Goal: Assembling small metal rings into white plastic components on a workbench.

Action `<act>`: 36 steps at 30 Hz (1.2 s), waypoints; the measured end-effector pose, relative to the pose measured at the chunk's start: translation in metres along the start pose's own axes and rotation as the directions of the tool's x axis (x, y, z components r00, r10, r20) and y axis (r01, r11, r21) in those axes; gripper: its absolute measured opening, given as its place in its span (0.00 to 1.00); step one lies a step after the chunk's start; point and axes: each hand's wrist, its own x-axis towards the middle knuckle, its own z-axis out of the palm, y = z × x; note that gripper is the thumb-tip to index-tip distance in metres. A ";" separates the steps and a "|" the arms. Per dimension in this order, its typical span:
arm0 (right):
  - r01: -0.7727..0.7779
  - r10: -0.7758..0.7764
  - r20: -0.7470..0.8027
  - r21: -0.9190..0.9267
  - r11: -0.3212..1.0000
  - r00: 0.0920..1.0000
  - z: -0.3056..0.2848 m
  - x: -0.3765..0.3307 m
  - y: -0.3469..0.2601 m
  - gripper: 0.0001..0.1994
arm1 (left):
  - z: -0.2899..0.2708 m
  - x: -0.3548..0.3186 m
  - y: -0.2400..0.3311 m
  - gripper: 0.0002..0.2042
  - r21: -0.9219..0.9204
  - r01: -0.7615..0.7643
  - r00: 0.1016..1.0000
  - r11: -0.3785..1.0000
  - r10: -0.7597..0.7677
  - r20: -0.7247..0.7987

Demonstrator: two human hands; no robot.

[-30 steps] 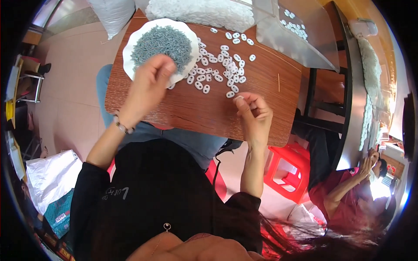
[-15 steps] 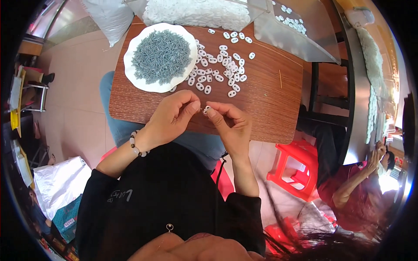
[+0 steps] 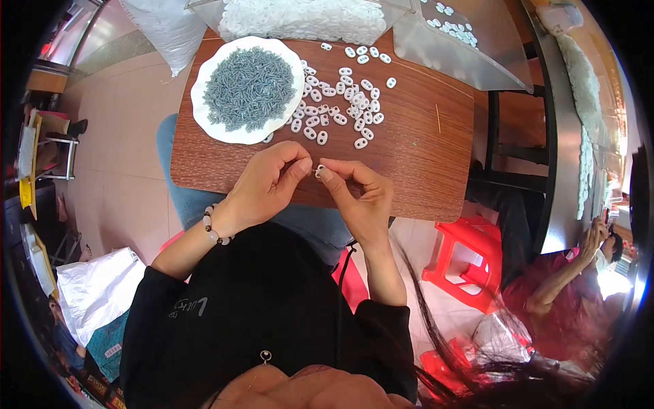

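Note:
My left hand [image 3: 269,184] and my right hand [image 3: 361,198] meet over the near edge of a brown wooden board [image 3: 422,157]. Between their fingertips they pinch one small white oval piece [image 3: 319,168]; whether a second part is with it is too small to tell. A white plate [image 3: 204,116] heaped with small grey-blue springs [image 3: 248,87] sits at the board's far left. Several loose white oval pieces [image 3: 337,109] lie scattered on the board just beyond my hands.
A heap of white pieces [image 3: 300,17] and a clear tray [image 3: 463,41] with a few more lie at the far edge. A red plastic stool [image 3: 470,255] stands at the right. Another person in red [image 3: 565,293] sits at lower right. White bags [image 3: 95,300] lie at left.
My left hand left the plate of springs and came to my right hand. Both hands have stayed together over the near edge of the board since.

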 end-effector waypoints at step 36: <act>-0.034 0.034 -0.001 0.030 0.999 0.999 0.000 -0.001 -0.004 0.06 | 0.009 -0.003 0.001 0.06 -0.014 -0.015 0.996 1.000 0.014 -0.091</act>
